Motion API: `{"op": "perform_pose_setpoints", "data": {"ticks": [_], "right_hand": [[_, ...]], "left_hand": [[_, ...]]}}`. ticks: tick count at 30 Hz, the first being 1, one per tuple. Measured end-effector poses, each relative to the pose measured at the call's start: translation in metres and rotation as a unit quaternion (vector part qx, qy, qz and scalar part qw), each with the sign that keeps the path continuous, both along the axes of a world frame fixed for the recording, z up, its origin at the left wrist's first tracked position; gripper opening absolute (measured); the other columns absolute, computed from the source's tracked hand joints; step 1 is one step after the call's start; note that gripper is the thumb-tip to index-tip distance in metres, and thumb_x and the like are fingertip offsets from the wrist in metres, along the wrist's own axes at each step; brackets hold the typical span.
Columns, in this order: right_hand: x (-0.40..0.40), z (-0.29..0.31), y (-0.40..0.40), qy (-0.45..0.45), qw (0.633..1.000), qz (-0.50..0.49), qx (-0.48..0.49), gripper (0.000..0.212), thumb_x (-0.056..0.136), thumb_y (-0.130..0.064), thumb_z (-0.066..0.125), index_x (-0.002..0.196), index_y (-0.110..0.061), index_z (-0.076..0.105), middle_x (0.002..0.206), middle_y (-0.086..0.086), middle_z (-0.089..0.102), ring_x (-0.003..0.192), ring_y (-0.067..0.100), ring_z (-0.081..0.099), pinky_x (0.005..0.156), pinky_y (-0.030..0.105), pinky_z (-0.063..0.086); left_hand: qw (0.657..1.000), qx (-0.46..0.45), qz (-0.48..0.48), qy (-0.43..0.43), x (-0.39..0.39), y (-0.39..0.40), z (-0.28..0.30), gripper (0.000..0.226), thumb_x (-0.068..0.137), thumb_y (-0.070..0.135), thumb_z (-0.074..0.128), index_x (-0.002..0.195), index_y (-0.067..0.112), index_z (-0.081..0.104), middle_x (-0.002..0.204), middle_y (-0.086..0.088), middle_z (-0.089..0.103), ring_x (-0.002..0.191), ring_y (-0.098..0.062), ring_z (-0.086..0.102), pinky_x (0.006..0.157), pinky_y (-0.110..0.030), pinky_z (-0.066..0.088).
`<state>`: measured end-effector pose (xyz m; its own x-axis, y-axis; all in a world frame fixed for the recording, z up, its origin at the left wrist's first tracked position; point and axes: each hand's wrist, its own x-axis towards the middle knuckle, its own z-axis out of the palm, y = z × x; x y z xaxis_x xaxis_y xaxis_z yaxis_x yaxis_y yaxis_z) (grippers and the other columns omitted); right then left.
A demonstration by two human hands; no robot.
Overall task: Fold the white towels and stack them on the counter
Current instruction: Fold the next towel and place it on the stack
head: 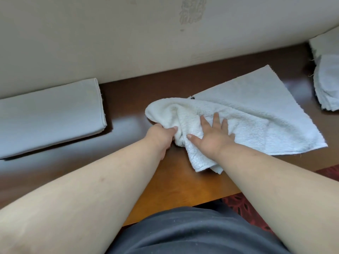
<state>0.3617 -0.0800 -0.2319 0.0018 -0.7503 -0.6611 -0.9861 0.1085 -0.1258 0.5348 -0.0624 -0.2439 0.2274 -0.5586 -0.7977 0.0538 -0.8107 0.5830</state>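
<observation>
A white terry towel (pixel 256 114) lies partly spread on the brown wooden counter (pixel 128 99), its left end bunched up and folded over. My left hand (pixel 161 136) grips that bunched left edge. My right hand (pixel 212 136) rests flat on the towel with fingers spread, pressing it down. A folded white towel (pixel 49 114) lies at the left against the wall. At the far right edge sits a pile of white towels (pixel 328 83), partly cut off by the frame.
A beige wall (pixel 128 33) runs along the back of the counter. The counter's front edge is near my body, with red patterned carpet (pixel 244 208) below at the right. Bare wood shows between the folded towel and the one in my hands.
</observation>
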Motion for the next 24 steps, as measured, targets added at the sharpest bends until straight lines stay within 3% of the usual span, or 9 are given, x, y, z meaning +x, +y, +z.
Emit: {"op": "perform_pose_setpoints", "data": {"ticks": [2, 5, 10, 12, 15, 17, 20, 22, 24], "right_hand": [[-0.004, -0.003, -0.002, 0.014, 1.000, 0.005, -0.003, 0.090, 0.083, -0.084, 0.034, 0.152, -0.049, -0.011, 0.162, -0.006, -0.030, 0.149, 0.029, -0.024, 0.115, 0.067, 0.005], [-0.011, -0.004, -0.005, 0.032, 0.999, 0.014, 0.003, 0.086, 0.086, -0.080, 0.033, 0.151, -0.050, -0.015, 0.161, -0.009, -0.031, 0.149, 0.027, -0.024, 0.115, 0.068, 0.006], [-0.016, -0.006, -0.002, 0.059, 0.997, 0.051, 0.006, 0.086, 0.090, -0.075, 0.033, 0.151, -0.045, -0.020, 0.160, -0.010, -0.033, 0.149, 0.025, -0.023, 0.115, 0.066, 0.010], [-0.013, -0.004, -0.003, 0.052, 0.998, 0.032, 0.018, 0.087, 0.091, -0.073, 0.035, 0.153, -0.043, -0.017, 0.160, -0.009, -0.032, 0.150, 0.025, -0.022, 0.116, 0.065, 0.010], [-0.007, 0.007, -0.003, 0.024, 0.999, 0.018, -0.011, 0.081, 0.093, -0.068, 0.038, 0.158, -0.036, 0.001, 0.165, -0.004, -0.020, 0.152, 0.025, -0.016, 0.119, 0.060, 0.008], [-0.001, 0.013, 0.003, -0.023, 0.991, 0.085, -0.103, 0.073, 0.095, -0.064, 0.038, 0.157, -0.032, 0.016, 0.167, 0.000, -0.004, 0.153, 0.024, -0.006, 0.122, 0.053, 0.007], [0.017, 0.021, 0.017, -0.150, 0.961, 0.194, -0.127, 0.074, 0.091, -0.064, 0.049, 0.154, -0.031, 0.027, 0.164, -0.002, 0.020, 0.149, 0.021, 0.017, 0.121, 0.042, 0.019], [0.029, 0.025, 0.020, -0.197, 0.960, 0.190, -0.056, 0.088, 0.080, -0.065, 0.062, 0.153, -0.033, 0.026, 0.157, -0.005, 0.030, 0.142, 0.018, 0.030, 0.115, 0.039, 0.031], [0.035, 0.027, 0.014, -0.211, 0.960, 0.185, -0.030, 0.086, 0.073, -0.059, 0.072, 0.146, -0.037, 0.033, 0.140, -0.007, 0.047, 0.128, 0.015, 0.046, 0.104, 0.037, 0.043]], "left_hand": [[0.987, -0.024, -0.088, -0.130, 0.010, -0.003, 0.002, 0.029, 0.092, 0.032, 0.061, 0.114, 0.013, 0.057, 0.105, -0.008, 0.065, 0.095, -0.028, 0.063, 0.081, -0.033, 0.049], [0.925, -0.057, -0.203, -0.315, 0.046, -0.015, 0.013, 0.026, 0.096, 0.025, 0.050, 0.115, 0.007, 0.053, 0.091, -0.005, 0.056, 0.080, -0.024, 0.052, 0.071, -0.033, 0.038], [0.861, -0.089, -0.293, -0.405, 0.084, -0.030, 0.031, 0.016, 0.094, 0.029, 0.046, 0.103, 0.017, 0.048, 0.080, -0.003, 0.055, 0.066, -0.019, 0.052, 0.051, -0.030, 0.036], [0.899, -0.127, -0.228, -0.352, 0.076, -0.029, 0.039, 0.031, 0.091, 0.035, 0.051, 0.119, 0.024, 0.045, 0.093, 0.002, 0.058, 0.075, -0.018, 0.057, 0.057, -0.031, 0.045], [0.989, -0.065, 0.019, -0.133, 0.050, -0.013, 0.045, 0.065, 0.090, 0.043, 0.059, 0.146, 0.028, 0.029, 0.120, 0.005, 0.053, 0.099, -0.019, 0.057, 0.080, -0.033, 0.051], [0.987, -0.018, 0.160, 0.023, 0.034, 0.005, 0.041, 0.048, 0.095, 0.040, 0.052, 0.139, 0.025, 0.044, 0.120, 0.002, 0.062, 0.100, -0.021, 0.064, 0.085, -0.037, 0.056], [0.948, 0.027, 0.261, 0.182, 0.018, 0.027, 0.031, 0.029, 0.100, 0.022, 0.040, 0.114, 0.017, 0.065, 0.100, -0.004, 0.074, 0.074, -0.015, 0.073, 0.056, -0.026, 0.057], [0.933, 0.043, 0.260, 0.244, 0.011, 0.034, 0.028, 0.026, 0.101, 0.015, 0.043, 0.112, 0.009, 0.066, 0.084, -0.002, 0.072, 0.055, -0.007, 0.066, 0.043, -0.019, 0.048], [0.948, 0.041, 0.207, 0.239, 0.008, 0.038, 0.027, 0.019, 0.099, 0.020, 0.053, 0.108, 0.014, 0.068, 0.072, 0.005, 0.063, 0.047, -0.003, 0.049, 0.040, -0.017, 0.039]]}}
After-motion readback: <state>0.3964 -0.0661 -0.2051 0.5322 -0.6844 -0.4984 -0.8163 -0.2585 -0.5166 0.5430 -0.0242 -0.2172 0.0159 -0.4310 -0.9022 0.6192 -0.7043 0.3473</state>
